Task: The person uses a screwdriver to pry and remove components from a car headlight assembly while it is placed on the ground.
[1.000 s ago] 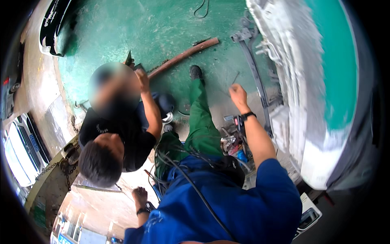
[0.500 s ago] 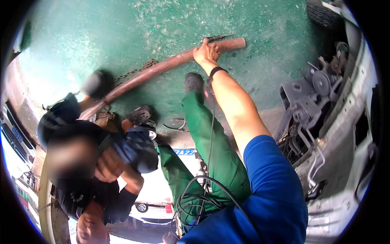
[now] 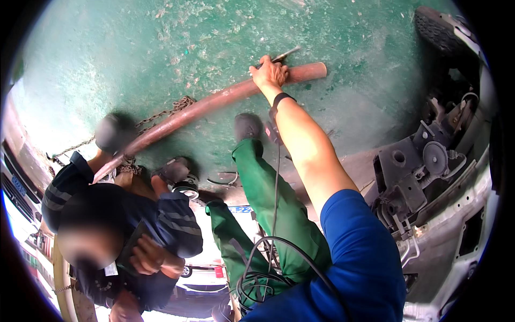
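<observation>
My right hand (image 3: 271, 74) reaches far forward over the green floor, its fingers closed round a thin, dark-handled tool (image 3: 289, 52). The metal shaft of the tool sticks out beyond the fingers toward the right; its exact kind is unclear. Just beneath the hand runs a long reddish pipe (image 3: 214, 103), lying slantwise from the lower left to its open end on the right. Whether the hand touches the pipe cannot be made out. A dark band with a small device and a cable circles my right wrist. My left hand is out of sight.
A rusty chain (image 3: 161, 115) lies along the pipe. At left a co-worker (image 3: 177, 220) crouches, one hand around a dark flat object (image 3: 132, 244). Black cable (image 3: 268, 239) loops across my green trousers. Vehicle underparts (image 3: 405, 172) and a tyre (image 3: 435, 29) stand at right.
My right hand has closed round the tool and shifted it left along the pipe. The view has moved slightly. The co-worker has leaned and shifted the arm with the flat object.
</observation>
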Demonstrator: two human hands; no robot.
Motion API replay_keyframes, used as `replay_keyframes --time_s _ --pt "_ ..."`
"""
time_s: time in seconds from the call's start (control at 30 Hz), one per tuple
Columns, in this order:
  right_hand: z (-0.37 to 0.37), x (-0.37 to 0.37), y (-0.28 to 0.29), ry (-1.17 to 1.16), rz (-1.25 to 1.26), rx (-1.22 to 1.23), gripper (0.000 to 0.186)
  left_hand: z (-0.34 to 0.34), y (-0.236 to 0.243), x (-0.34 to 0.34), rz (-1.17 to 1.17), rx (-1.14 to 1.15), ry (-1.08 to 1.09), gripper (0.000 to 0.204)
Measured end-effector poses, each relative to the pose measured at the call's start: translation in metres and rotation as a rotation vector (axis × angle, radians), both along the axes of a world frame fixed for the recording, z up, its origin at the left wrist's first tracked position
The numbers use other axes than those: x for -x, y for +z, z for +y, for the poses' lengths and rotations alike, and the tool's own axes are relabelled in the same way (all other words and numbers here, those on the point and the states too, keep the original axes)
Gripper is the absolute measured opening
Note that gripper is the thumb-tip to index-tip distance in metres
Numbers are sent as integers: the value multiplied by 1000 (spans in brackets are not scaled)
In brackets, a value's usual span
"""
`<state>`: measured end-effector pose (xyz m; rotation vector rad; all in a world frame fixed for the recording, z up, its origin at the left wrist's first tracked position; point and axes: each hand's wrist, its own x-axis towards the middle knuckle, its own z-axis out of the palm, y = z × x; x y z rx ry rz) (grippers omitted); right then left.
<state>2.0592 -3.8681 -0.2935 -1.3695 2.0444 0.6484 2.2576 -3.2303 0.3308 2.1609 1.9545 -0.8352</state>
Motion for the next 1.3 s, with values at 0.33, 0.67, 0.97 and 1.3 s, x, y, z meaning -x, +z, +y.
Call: replay_keyframes --time_s 0.33,0.67,0.97,1.3 --pt "50 -19 205 -246 -830 617 14 54 33 -43 -124 145 32 24" --pt "120 -62 564 315 -1078 842 24 53 26 -97 -199 509 -48 33" --pt "274 -136 764 744 -1265 801 24 79 89 -136 -477 1186 -94 34" --pt "424 -265 867 1766 -1669 -69 23 87 264 -94 -1049 1389 -371 35"
